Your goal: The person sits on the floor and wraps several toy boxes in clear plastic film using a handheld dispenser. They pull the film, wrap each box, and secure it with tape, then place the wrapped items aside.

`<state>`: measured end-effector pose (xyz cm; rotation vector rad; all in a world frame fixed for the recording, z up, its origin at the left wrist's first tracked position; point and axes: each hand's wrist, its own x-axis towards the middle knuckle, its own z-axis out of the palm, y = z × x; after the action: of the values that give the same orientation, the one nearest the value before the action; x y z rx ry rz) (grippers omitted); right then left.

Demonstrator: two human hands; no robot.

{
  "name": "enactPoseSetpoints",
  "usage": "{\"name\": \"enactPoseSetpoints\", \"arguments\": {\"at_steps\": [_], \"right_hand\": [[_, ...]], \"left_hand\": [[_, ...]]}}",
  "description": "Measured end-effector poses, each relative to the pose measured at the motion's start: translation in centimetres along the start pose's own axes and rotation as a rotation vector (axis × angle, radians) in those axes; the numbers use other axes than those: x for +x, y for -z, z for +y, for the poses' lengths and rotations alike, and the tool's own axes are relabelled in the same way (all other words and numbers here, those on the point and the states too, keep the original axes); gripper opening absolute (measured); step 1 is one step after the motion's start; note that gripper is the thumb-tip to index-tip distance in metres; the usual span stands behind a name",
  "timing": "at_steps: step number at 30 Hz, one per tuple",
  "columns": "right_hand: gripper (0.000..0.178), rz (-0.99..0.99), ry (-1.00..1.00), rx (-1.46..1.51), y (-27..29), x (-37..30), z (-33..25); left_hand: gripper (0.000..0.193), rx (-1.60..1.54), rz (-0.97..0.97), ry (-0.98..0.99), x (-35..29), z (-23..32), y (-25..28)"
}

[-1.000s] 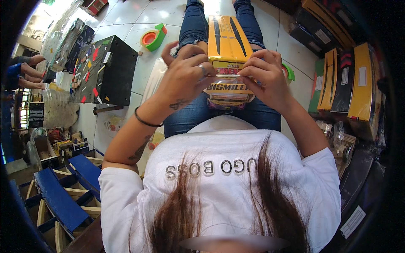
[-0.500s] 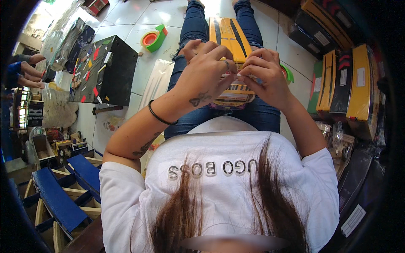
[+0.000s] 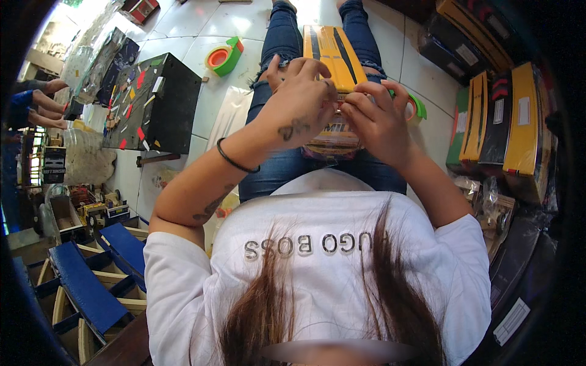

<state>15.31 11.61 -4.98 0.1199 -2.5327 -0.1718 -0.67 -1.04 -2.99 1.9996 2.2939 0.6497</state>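
On my lap, between my thighs, lies a long yellow toy vehicle body point(image 3: 331, 50) with black stripes, its near end covered by clear film. My left hand point(image 3: 302, 91) is bent over the left side of that near end, fingers curled and pinching. From the other side my right hand point(image 3: 379, 119) meets it, thumb and fingers pressed together over the vehicle. The fingertips of both hands almost touch; whatever they pinch is too small or hidden to make out. Just beyond my right hand shows part of a green tape dispenser point(image 3: 419, 108).
Another green tape dispenser point(image 3: 224, 57) with an orange roll lies on the tiled floor. Left of it stands a black box point(image 3: 168, 104) stuck with coloured scraps. Blue wooden frames point(image 3: 85, 287) fill the lower left. Boxed yellow and black vehicles point(image 3: 525, 122) line the right. Another person's hands point(image 3: 49, 107) show far left.
Both hands have shifted slightly down and closer over the vehicle's near end. My right hand has dropped a little, with its fingers more curled.
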Motion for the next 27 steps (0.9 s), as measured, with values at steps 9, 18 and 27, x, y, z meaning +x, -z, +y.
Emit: {"name": "enactPoseSetpoints", "arguments": {"at_steps": [9,18,27], "right_hand": [[0.023,-0.182,-0.103,0.22,0.3,0.8,2.0],[0.017,-0.131,-0.345,0.383,1.8,-0.4,3.1],[0.011,-0.061,-0.559,0.532,-1.1,-0.5,1.0]], "left_hand": [[0.013,-0.076,0.159,-0.164,-0.5,-0.7,-1.2],[0.01,-0.174,0.208,-0.061,-1.0,-1.2,-2.4],[0.02,-0.237,0.193,0.224,-2.6,-2.0,-1.8]]}}
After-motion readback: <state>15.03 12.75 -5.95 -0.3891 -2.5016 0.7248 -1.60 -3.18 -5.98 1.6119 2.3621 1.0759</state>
